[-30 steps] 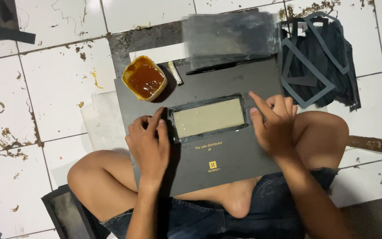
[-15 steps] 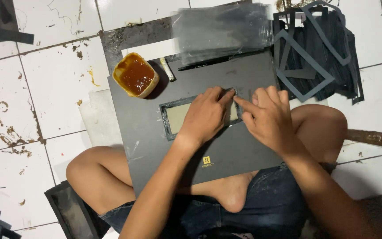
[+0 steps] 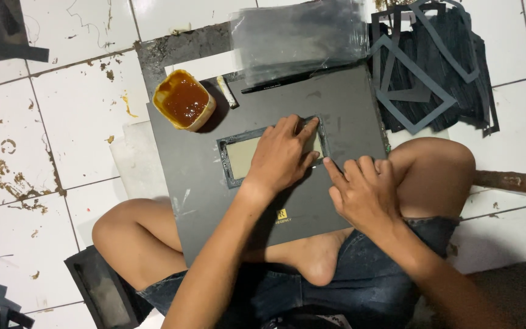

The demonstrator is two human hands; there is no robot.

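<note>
Here the person sits cross-legged on a white tiled floor with a large dark grey board resting across the lap and knees. On the board lies a small grey rectangular frame with a pale beige panel inside it. The left hand lies flat over the right part of that frame, fingers spread and pressing down on it, gripping nothing. The right hand rests on the board just beside the frame's right end, its fingers loosely curled and the index finger stretched toward the frame's lower right corner; whether the fingertip touches the frame cannot be told. A yellowish cup of brown glue stands at the board's upper left corner, partly on the board. Just right of the cup a small whitish stick lies, and beyond it a thin black pen lies along the board's top edge. Above the board sits a sheet of crumpled clear plastic, and to its right, on the floor, a heap of grey cut-out frames. A dark flat tray lies on the floor beside the person's left knee.
</note>
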